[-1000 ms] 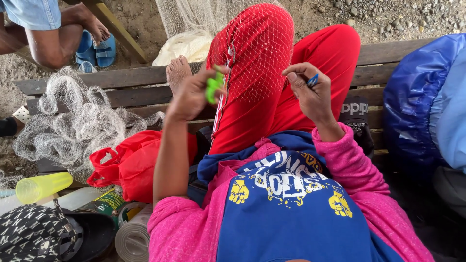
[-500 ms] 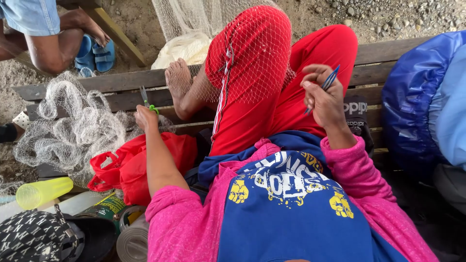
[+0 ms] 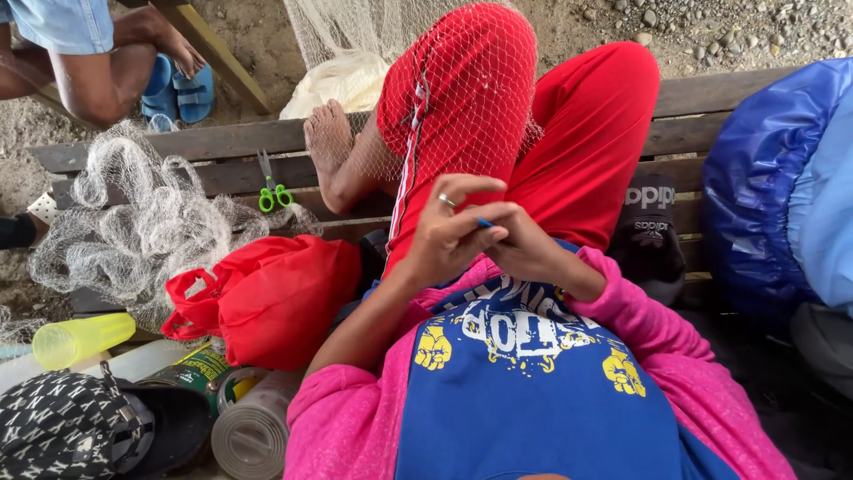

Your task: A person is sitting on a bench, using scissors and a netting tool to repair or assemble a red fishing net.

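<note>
Left hand [image 3: 453,233] fingers curled, pinching blue tool [image 3: 484,222] | right hand [image 3: 526,247] fingers closed on it too, above lap | net [image 3: 462,98] draped over knee | green scissors [image 3: 274,191] on tabletop [image 3: 178,142], untouched

Rough wood bench [image 3: 222,140]; fine mesh net [image 3: 151,222]; glossy blue plastic bag [image 3: 764,178].

Soft, even daylight, sharp focus, faint shadows, slight wide-angle edge stretching.
</note>
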